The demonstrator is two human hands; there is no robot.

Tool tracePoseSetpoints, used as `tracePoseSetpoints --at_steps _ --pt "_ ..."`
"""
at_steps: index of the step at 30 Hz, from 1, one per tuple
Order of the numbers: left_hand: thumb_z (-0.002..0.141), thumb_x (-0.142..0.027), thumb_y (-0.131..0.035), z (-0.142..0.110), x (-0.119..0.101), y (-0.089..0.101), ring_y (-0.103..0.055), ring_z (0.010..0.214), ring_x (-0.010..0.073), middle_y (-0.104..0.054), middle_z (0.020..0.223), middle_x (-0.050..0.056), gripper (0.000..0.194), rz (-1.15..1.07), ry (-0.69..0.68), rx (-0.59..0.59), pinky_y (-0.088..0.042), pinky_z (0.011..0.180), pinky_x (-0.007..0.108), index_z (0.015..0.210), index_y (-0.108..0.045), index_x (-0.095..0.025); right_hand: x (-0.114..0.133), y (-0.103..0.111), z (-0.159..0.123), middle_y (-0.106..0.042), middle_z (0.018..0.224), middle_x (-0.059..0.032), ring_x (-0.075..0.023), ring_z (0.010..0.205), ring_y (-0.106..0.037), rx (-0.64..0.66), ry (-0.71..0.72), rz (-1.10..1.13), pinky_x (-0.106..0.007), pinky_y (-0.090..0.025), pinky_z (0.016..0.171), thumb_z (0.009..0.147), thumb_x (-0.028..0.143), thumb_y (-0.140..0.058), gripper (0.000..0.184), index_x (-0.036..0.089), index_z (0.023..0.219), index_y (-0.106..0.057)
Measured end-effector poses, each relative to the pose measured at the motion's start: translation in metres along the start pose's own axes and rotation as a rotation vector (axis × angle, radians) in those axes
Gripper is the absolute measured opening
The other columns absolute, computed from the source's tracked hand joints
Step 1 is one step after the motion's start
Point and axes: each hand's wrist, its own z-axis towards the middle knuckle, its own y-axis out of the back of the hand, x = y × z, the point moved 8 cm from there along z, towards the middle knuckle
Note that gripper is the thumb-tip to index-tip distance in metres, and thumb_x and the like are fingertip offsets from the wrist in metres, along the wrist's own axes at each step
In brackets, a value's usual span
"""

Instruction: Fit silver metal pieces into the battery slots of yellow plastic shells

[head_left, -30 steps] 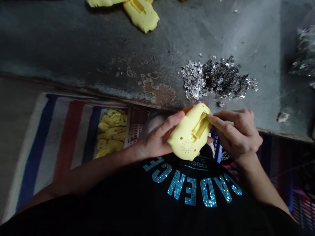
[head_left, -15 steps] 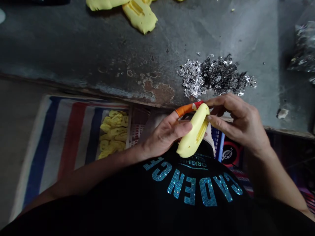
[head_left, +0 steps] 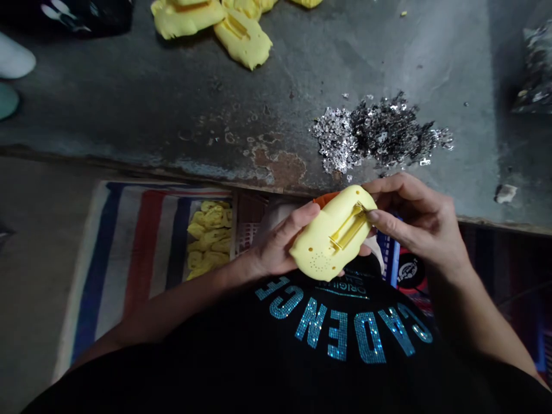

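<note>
Cradling a yellow moulded plastic shell [head_left: 314, 250] just in front of the chest, a worker sits at the edge of a worn concrete ledge [head_left: 181, 109]; the left hand [head_left: 278, 247] grasps it from beneath, fingers curled up around one long side, while the right hand [head_left: 416, 224] pinches its far end — thumb [head_left: 374, 215] pressed beside a raised rectangular slot [head_left: 349, 227], the other fingers tucked behind. Neither hand is released; the grip looks firm yet unclenched, apparently tilting the slotted face up toward the head-worn camera; a cluster of small pierced holes [head_left: 319, 263] shows near the lower end; an orange piece [head_left: 325, 198] peeks from behind the shell, mostly hidden, its nature impossible to tell. Within easy reach on the ledge sits a loose heap of silver sequin-like flakes [head_left: 379, 135], spread flat where they can be picked from; further along lie more yellow shells [head_left: 244, 37], while others are stacked on a striped woven bag [head_left: 142, 241] beside the knees — a batch kept close at hand; a crumpled clear bag of glinting pieces [head_left: 537, 69] rests at the ledge's far right; sparkling lettering crosses the black shirt [head_left: 340, 333].
</note>
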Motion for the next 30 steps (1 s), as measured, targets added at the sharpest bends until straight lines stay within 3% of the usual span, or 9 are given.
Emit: tracePoseSetpoints --at_steps 5,10,17,24,28,30 --pt "0.111 -0.074 -0.066 0.002 0.001 -0.006 -0.089 0.119 0.0435 -0.091 0.136 0.013 0.075 -0.061 0.026 0.010 -0.073 0.076 0.042 0.168 -0.068 -0.025 -0.001 0.002 -0.002 -0.085 0.100 -0.0024 -0.0200 0.073 -0.082 -0.036 0.014 0.023 -0.035 -0.070 0.063 0.104 0.045 -0.093 0.031 0.028 0.129 -0.085" --pt "0.097 -0.079 -0.087 0.003 0.000 -0.004 -0.090 0.117 0.0474 -0.084 0.150 0.025 0.092 -0.080 -0.017 -0.004 -0.078 0.074 0.049 0.168 -0.069 -0.024 -0.006 0.004 -0.006 -0.085 0.103 -0.0029 -0.0211 0.078 -0.082 -0.079 0.035 0.051 -0.037 -0.073 0.066 0.104 0.043 -0.093 0.030 0.029 0.129 -0.085" --pt "0.101 -0.072 -0.089 0.008 -0.006 -0.013 -0.091 0.119 0.0396 -0.087 0.147 0.013 0.060 -0.054 -0.083 0.030 -0.079 0.082 0.044 0.147 -0.082 -0.034 -0.001 0.011 -0.010 -0.083 0.112 -0.0050 -0.0230 0.085 -0.080 -0.119 0.106 -0.071 -0.041 -0.069 0.071 0.108 0.037 -0.087 0.025 0.034 0.133 -0.085" --pt "0.096 -0.076 -0.091 0.010 -0.005 -0.016 -0.088 0.128 0.0428 -0.084 0.153 0.018 0.082 -0.062 -0.079 0.030 -0.077 0.083 0.042 0.161 -0.072 -0.031 -0.001 0.007 -0.009 -0.083 0.113 -0.0046 -0.0214 0.086 -0.079 -0.155 0.110 -0.088 -0.039 -0.069 0.075 0.108 0.042 -0.087 0.026 0.032 0.133 -0.085" --pt "0.096 -0.069 -0.094 0.009 -0.008 -0.016 -0.088 0.129 0.0398 -0.087 0.146 0.014 0.074 -0.063 -0.119 0.009 -0.076 0.098 0.043 0.157 -0.075 -0.029 0.000 0.007 -0.008 -0.084 0.117 -0.0057 -0.0227 0.090 -0.080 -0.183 0.119 -0.077 -0.041 -0.070 0.078 0.108 0.040 -0.087 0.023 0.032 0.130 -0.086" --pt "0.099 -0.068 -0.091 0.009 -0.008 -0.015 -0.088 0.128 0.0404 -0.088 0.145 0.013 0.073 -0.066 -0.130 0.012 -0.076 0.096 0.044 0.158 -0.075 -0.028 -0.003 0.006 -0.007 -0.084 0.115 -0.0056 -0.0228 0.089 -0.080 -0.177 0.106 -0.070 -0.041 -0.070 0.077 0.108 0.041 -0.087 0.022 0.033 0.129 -0.086"
